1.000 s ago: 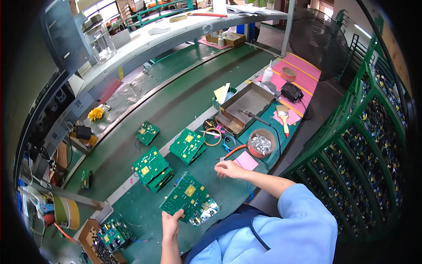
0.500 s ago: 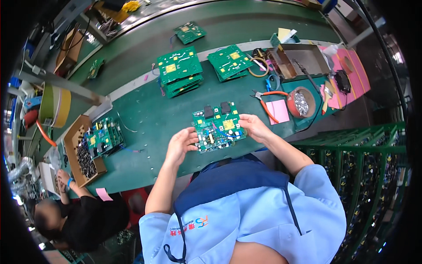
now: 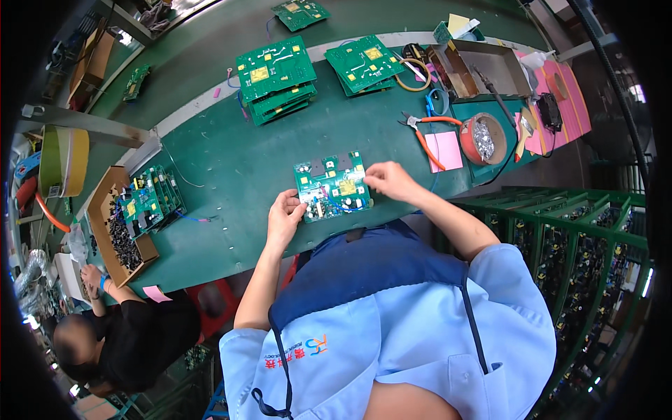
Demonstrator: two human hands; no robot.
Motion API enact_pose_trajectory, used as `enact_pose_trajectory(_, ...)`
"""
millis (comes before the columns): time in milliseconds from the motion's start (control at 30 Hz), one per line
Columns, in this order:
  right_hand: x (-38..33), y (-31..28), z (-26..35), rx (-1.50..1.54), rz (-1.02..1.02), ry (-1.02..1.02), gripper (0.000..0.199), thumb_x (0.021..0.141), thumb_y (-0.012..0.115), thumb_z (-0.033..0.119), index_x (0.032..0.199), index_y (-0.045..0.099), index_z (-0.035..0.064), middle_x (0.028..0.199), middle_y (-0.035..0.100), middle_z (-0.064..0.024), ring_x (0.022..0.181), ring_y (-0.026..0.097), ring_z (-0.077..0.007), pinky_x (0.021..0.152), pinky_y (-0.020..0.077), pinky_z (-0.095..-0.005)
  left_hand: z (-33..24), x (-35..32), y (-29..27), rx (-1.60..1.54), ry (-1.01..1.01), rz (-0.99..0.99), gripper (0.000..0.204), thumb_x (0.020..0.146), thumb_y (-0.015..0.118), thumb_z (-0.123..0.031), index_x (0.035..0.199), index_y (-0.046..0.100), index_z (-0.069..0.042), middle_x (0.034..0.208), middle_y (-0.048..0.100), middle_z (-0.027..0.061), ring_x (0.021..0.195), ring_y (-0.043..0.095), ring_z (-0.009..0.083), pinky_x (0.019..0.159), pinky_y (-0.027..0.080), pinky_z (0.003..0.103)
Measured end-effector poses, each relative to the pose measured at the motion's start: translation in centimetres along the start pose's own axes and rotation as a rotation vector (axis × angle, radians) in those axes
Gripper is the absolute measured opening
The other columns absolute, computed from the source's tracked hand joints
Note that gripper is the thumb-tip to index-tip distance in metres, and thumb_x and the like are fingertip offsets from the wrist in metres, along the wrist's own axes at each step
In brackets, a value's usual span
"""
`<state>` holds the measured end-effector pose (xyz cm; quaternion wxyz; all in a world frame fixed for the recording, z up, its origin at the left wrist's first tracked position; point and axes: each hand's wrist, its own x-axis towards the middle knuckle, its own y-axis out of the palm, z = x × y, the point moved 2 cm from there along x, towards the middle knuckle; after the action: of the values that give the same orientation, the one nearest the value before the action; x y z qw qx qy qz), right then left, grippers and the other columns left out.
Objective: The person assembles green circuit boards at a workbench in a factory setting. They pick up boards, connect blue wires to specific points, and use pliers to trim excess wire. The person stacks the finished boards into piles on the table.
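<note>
circuit board [image 3: 332, 185] now flat on table, hands [image 3: 285, 215] at edges

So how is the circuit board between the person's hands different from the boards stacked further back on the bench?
The circuit board in hand lies alone, with the left hand and right hand at its two ends; the stacked boards sit untouched in a pile. The board in hand carries black square parts and small upright components; the top stacked board looks flatter, with yellow squares. Both are green and rest on the green bench.
</note>
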<state>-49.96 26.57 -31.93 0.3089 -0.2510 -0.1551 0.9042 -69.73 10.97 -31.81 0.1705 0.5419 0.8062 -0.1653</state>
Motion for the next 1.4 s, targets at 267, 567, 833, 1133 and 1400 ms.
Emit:
enact_pose_trajectory(267,6.4,-11.8,5.9,0.109,-0.265,-0.215,0.016,0.075,0.052,0.015,0.080,0.056,0.0008,0.064,0.055,-0.0031,0.055,0.051,-0.0086,0.050,0.0416,-0.0223,0.1,-0.2,-0.4,-0.007,-0.009,-0.002,0.032,0.076,0.052,-0.010,0.104,0.043,0.001,0.078,0.054,0.0054,0.066,0.050,0.0091,0.055,0.040,0.020)
enact_pose_trajectory(567,26.1,-19.6,8.0,0.065,-0.409,-0.119,0.017,0.070,0.057,0.017,0.082,0.058,0.0048,0.074,0.057,-0.0041,0.068,0.053,-0.0121,0.062,0.0434,-0.0262,-0.1,-0.1,-0.7,-0.008,0.029,-0.153,0.028,0.076,0.052,-0.011,0.100,0.047,0.001,0.088,0.055,0.0076,0.078,0.052,0.0124,0.065,0.043,0.024)
enact_pose_trajectory(833,36.8,-15.8,6.0,1.074,-0.417,0.417,0.031,0.081,0.041,0.015,0.109,0.038,0.0027,0.102,0.046,-0.0180,0.092,0.048,-0.0304,0.077,0.0426,-0.0410,-0.3,-0.5,1.9,-0.021,-0.019,-0.249,0.030,0.074,0.054,-0.010,0.101,0.047,0.001,0.091,0.055,0.0106,0.082,0.052,0.0149,0.072,0.042,0.026)
enact_pose_trajectory(1133,37.4,-16.2,5.7,1.080,-0.584,0.142,0.032,0.076,0.043,-0.003,0.107,0.035,0.0002,0.087,0.052,-0.0130,0.069,0.056,-0.0217,0.063,0.0501,-0.0353,-2.3,-0.7,-1.4,-0.111,0.059,-0.484,0.026,0.077,0.052,-0.010,0.100,0.048,0.000,0.090,0.054,0.0068,0.081,0.051,0.0107,0.067,0.042,0.021)
enact_pose_trajectory(1400,23.3,-17.9,11.1,0.917,-0.209,-0.194,0.029,0.078,0.047,0.004,0.106,0.038,0.0022,0.086,0.053,-0.0102,0.070,0.056,-0.0186,0.059,0.0488,-0.0295,-8.9,1.3,-2.7,-0.236,0.200,-0.378,0.026,0.079,0.050,-0.014,0.100,0.047,0.001,0.092,0.055,0.0095,0.083,0.052,0.0148,0.067,0.042,0.025)
